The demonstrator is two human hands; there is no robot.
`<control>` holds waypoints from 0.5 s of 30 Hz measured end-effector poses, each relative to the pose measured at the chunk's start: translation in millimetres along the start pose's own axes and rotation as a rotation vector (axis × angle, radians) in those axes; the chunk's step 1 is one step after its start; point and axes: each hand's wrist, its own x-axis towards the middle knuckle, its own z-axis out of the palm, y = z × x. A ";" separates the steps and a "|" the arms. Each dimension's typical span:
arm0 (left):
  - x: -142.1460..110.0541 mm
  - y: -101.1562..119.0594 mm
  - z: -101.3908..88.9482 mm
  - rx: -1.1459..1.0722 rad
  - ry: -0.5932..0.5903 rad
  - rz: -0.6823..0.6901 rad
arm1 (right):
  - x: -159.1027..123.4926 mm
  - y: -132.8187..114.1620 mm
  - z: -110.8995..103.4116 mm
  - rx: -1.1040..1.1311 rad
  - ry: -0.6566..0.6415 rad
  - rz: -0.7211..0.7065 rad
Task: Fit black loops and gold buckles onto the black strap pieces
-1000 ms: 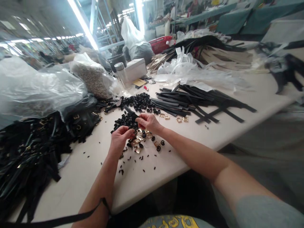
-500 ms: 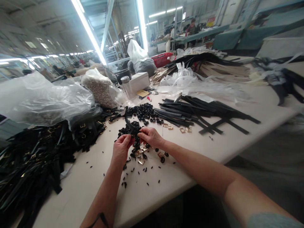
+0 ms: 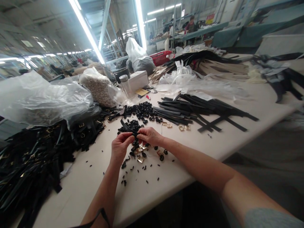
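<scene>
A black strap [image 3: 126, 126] is pinched between my two hands, its free end curving up and to the left. My left hand [image 3: 120, 144] is closed on it with thumb and fingertips. My right hand [image 3: 150, 136] grips it from the other side, fingertips close to the left ones. Whatever small part sits between the fingers is hidden. Behind and under my hands lies a pile of small black loops [image 3: 142, 110]. Gold buckles [image 3: 140, 159] and tiny black pieces [image 3: 124, 182] are scattered just in front of them.
Black straps with gold buckles [image 3: 30, 158] are heaped at the left. Flat black strips [image 3: 180, 109] lie to the right, beside more gold buckles [image 3: 184, 128]. Behind stand plastic bags [image 3: 47, 98], a clear bottle [image 3: 125, 85] and a white box [image 3: 139, 79]. The table edge [image 3: 152, 201] runs diagonally in front.
The strap has tilted, its free end swinging left and lower. My left hand has turned slightly, with fingers extended further toward the right hand. The whole view has shifted a little.
</scene>
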 end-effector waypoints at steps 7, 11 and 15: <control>-1.7 -8.8 -0.9 0.206 -0.033 0.161 | 1.0 6.0 1.2 -0.055 0.001 -0.020; -0.8 -13.4 -0.3 0.268 -0.033 0.199 | 2.4 6.5 4.5 0.022 -0.021 0.006; 0.1 -10.4 0.7 0.356 -0.029 0.275 | 3.4 8.8 6.1 0.082 -0.054 -0.003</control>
